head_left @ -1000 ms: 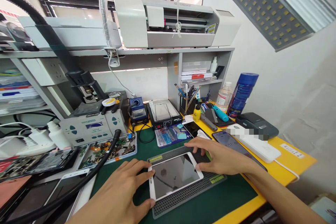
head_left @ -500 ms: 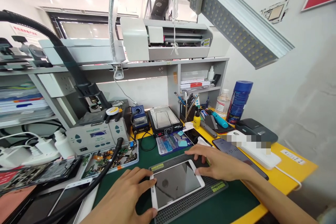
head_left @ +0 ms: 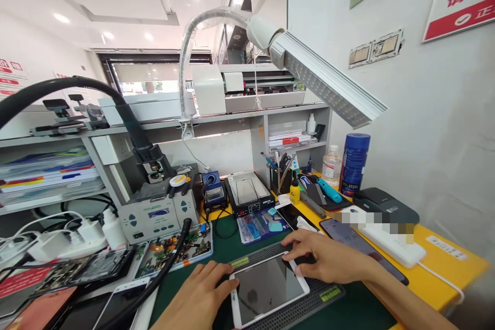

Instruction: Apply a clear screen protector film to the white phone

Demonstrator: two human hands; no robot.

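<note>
A white-framed tablet (head_left: 268, 291) with a dark glossy screen lies flat on a grey patterned mat (head_left: 319, 284). My left hand (head_left: 203, 294) grips the tablet's left end, its index finger at the upper left corner; its thumb runs out of the bottom of the view. At the far right corner, my right hand (head_left: 328, 258) has its thumb against the side edge and a fingertip on the top edge. Beyond the mat lie a blue printed packet (head_left: 259, 227) and a dark phone (head_left: 292, 214).
On the left are a tray of small parts (head_left: 174, 250), a black hose (head_left: 166, 263) and several phone pieces. A grey rework station (head_left: 154, 216) stands behind. To the right lie a phone (head_left: 363, 250) and a white power strip (head_left: 386, 240). A lamp (head_left: 332, 82) hangs above.
The view has tilted up, so the bench sits lower in the picture. A fingertip of my right hand has come onto the tablet's top edge. My left hand keeps its place at the left end.
</note>
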